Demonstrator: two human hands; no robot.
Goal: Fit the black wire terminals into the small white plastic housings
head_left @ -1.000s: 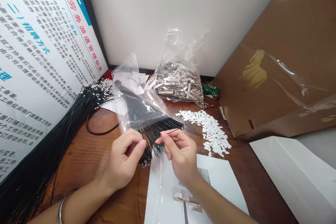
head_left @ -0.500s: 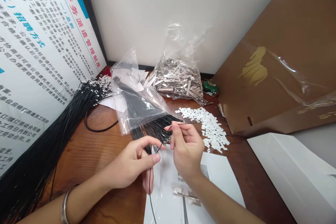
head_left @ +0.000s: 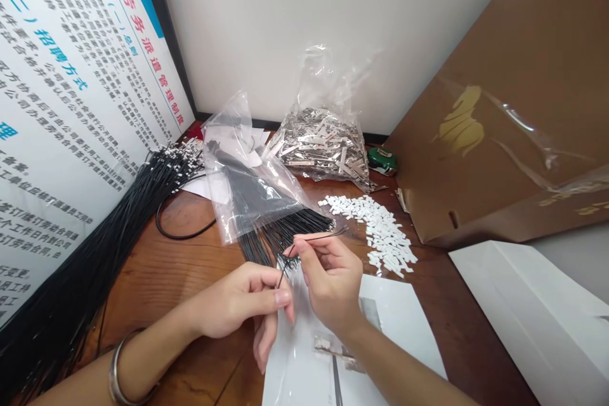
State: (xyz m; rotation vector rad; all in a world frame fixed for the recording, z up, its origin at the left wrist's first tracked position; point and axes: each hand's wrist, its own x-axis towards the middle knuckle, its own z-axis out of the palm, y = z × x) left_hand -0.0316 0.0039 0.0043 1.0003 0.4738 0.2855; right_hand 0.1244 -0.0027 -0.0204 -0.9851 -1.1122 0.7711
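A thin black cord (head_left: 284,271) runs between my two hands over the middle of the table. My left hand (head_left: 245,301) pinches it between thumb and index finger, the other fingers loosely curled. Higher and to the right, my right hand (head_left: 330,276) grips the cord with thumb and fingertips, and a short end sticks out past its fingers to the right. Just behind the hands lies a bundle of black cords (head_left: 304,225) with small light tips, partly covered by a clear plastic bag (head_left: 259,187). Small white pieces (head_left: 387,241) are heaped right of my right hand.
A clear bag of metal clips (head_left: 323,143) stands against the wall beside a green tape measure (head_left: 382,160). Another bundle of black cords (head_left: 118,222) lies left. White paper (head_left: 404,323) lies under my hands. A brown box (head_left: 514,108) and white box (head_left: 533,311) are right.
My right hand has moved left and slightly down, closer to my left hand. My left hand has dropped a little, its thumb and index finger now closed together on the cord.
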